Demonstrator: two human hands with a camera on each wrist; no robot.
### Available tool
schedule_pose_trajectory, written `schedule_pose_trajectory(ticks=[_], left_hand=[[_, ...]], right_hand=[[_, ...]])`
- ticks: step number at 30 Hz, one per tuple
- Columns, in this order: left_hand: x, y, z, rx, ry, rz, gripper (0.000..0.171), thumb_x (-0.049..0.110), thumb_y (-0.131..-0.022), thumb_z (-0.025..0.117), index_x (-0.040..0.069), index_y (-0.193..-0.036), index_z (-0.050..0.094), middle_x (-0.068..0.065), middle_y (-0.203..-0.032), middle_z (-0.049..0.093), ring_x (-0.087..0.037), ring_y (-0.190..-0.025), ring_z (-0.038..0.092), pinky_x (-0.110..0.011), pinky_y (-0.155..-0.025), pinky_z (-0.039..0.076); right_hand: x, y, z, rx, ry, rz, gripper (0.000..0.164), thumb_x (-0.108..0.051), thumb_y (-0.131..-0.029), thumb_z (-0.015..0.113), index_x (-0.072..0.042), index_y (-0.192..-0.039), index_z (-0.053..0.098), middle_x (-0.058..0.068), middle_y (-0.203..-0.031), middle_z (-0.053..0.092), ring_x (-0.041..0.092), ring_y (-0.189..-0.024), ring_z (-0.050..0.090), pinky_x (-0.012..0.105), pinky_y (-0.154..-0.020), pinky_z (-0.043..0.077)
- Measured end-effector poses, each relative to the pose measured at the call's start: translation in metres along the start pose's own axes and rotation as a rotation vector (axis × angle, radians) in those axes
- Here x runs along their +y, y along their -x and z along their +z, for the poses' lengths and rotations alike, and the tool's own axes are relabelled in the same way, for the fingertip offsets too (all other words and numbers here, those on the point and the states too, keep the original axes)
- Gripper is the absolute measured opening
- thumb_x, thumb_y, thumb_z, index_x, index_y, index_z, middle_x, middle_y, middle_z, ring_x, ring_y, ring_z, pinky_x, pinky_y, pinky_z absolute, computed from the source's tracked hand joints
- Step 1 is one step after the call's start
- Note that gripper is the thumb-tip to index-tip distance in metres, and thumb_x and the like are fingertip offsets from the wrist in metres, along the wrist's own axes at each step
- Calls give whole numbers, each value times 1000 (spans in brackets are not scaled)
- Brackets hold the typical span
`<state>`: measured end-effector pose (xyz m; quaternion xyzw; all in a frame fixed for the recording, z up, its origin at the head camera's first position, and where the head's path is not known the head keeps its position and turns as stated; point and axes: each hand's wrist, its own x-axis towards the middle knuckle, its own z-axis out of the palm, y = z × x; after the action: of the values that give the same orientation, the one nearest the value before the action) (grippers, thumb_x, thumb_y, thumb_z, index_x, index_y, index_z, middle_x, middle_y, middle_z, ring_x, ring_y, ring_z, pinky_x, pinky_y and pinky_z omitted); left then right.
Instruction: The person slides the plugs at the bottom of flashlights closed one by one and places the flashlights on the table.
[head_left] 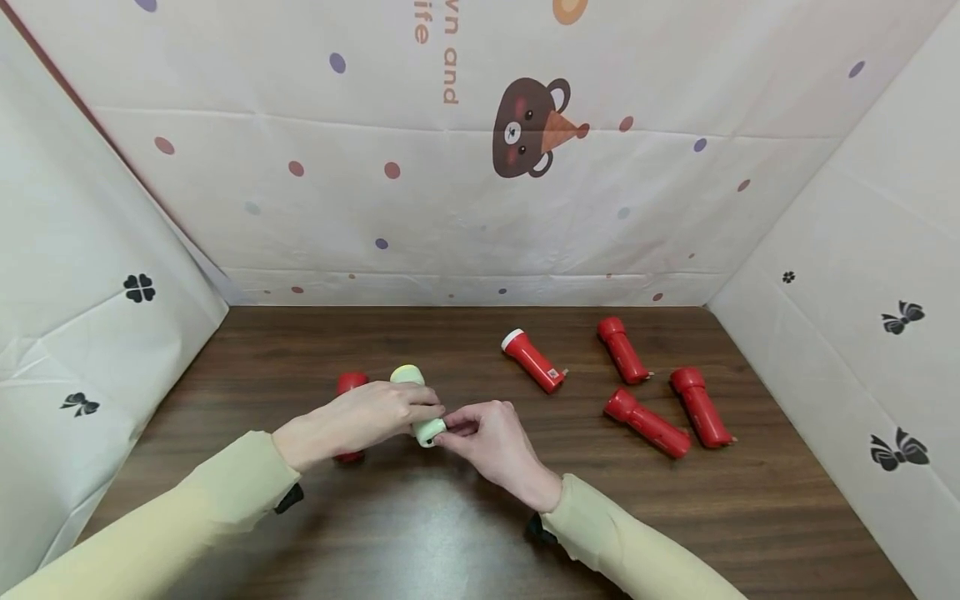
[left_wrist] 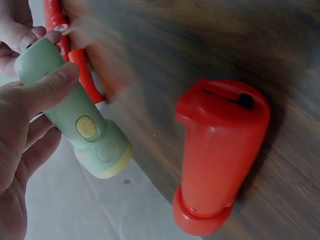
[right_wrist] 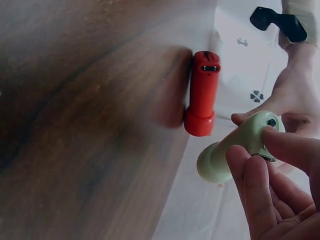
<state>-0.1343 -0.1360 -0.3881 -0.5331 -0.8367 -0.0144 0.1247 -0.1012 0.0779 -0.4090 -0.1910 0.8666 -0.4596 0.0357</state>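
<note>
Both hands are on the green light [left_wrist: 75,107], which sits a touch left of center in the head view, nose at 11 o'clock and tail at 5. The left hand [head_left: 378,412] has its grip wrapped round the body, and the right hand [head_left: 491,439] has its grip pinched on the tail end (there's a bit of metal by those fingertips, too small for me to make out).

Right next door, at 9 o'clock from it, a red light [left_wrist: 212,155] lies on the table [head_left: 570,450]. The left hand gets in the way there, so the head view only shows that one's two ends.

Well off toward 2 o'clock is the white-rimmed light [head_left: 534,363], prongs out at its tail. Past that, the back light [head_left: 624,352] is between 2 and 3, also with prongs, then the middle light [head_left: 649,424] and the end light [head_left: 703,408], near each other around 3. Behind everything, at 12, hangs a spotted sheet [head_left: 435,208].
</note>
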Motion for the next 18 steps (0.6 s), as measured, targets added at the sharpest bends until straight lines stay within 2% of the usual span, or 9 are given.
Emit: schedule_pose_trajectory(ticks=[1, 3, 5, 7, 9, 12, 15, 18], left_hand=[[-1, 1, 1, -5, 1, 0, 39, 21, -76, 79, 22, -112, 66, 12, -109, 66, -1, -102, 62, -16, -77, 56], [-2, 2, 3, -17, 7, -2, 38, 21, -76, 79, 23, -112, 66, 12, -109, 66, -1, -103, 63, -17, -77, 56], [-3, 3, 6, -32, 18, -5, 36, 22, -77, 78, 23, -111, 67, 11, -109, 67, -2, -103, 63, -18, -78, 56], [-4, 4, 7, -48, 32, -11, 35, 21, -77, 78, 22, -111, 68, 11, -110, 68, -3, -104, 64, -20, -78, 57], [-5, 5, 9, -59, 42, -13, 35, 22, -77, 78, 22, -111, 69, 10, -110, 68, -4, -103, 65, -21, -79, 57], [-6, 5, 11, -71, 53, -16, 35, 21, -76, 79, 22, -110, 69, 9, -110, 69, -4, -102, 65, -21, -79, 57], [-7, 6, 14, -86, 60, -15, 35, 20, -76, 79, 22, -110, 69, 8, -110, 69, -5, -101, 66, -22, -79, 57], [-9, 7, 16, -102, 65, -13, 35, 20, -77, 78, 23, -111, 69, 8, -111, 69, -5, -102, 66, -22, -79, 58]], right_hand=[[1, -1, 1, -2, 11, 1, 17, -25, -77, 79, -15, -91, 77, -1, -82, 77, -1, -69, 71, 14, -60, 54], [3, -2, 4, -5, 43, 3, 16, -27, -77, 79, -18, -89, 78, -5, -80, 77, -4, -67, 69, 12, -68, 51], [5, -4, 6, -10, 81, 2, 14, -30, -77, 78, -21, -88, 78, -8, -77, 76, -7, -65, 67, 16, -79, 47], [6, -5, 8, -20, 107, 6, 13, -32, -77, 78, -23, -87, 78, -11, -75, 76, -9, -64, 66, 21, -82, 42], [8, -6, 10, -33, 115, 7, 12, -31, -78, 77, -22, -86, 78, -11, -75, 75, -9, -63, 65, 20, -80, 44], [8, -8, 12, -51, 124, 9, 10, -30, -78, 77, -21, -84, 78, -9, -75, 76, -9, -61, 64, 15, -67, 48], [9, -10, 14, -61, 169, 2, 9, -30, -79, 77, -22, -82, 78, -11, -74, 75, -11, -60, 61, 15, -71, 45], [9, -11, 16, -73, 196, 5, 8, -31, -79, 77, -22, -81, 77, -11, -73, 75, -11, -59, 59, 15, -69, 45]])
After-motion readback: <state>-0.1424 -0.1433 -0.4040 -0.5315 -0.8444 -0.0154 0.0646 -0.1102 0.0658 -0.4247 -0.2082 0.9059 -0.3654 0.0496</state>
